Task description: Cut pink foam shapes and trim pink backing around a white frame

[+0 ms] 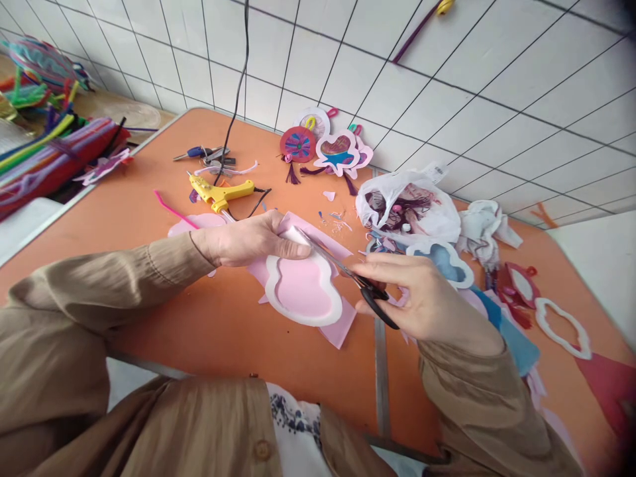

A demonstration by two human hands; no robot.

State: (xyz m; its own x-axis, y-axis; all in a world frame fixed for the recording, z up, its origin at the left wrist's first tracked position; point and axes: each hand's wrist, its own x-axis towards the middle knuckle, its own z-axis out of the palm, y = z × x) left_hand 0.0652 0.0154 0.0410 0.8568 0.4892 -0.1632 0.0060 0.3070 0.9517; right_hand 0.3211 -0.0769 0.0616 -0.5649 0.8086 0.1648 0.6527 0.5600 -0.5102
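My left hand [263, 240] grips the upper left edge of a white cloud-shaped foam frame [304, 318] with pink foam sheet [303, 285] behind it. The pink sheet sticks out past the frame at the top and lower right. In my right hand [417, 295] is a pair of scissors [370, 291] with black handles, fingers in the loops. Its blades reach up and left along the frame's upper right edge, between the frame and a strip of the pink sheet. Exactly how far apart the blades stand is hard to see.
Behind my left hand lies a yellow glue gun [221, 192] with its cord. Finished foam ornaments [338, 151] lean by the tiled wall. A white plastic bag [432, 215] of tassels, blue foam pieces [514, 341] and a white frame [564, 328] lie right. Pipe cleaners [54, 159] fill the far left.
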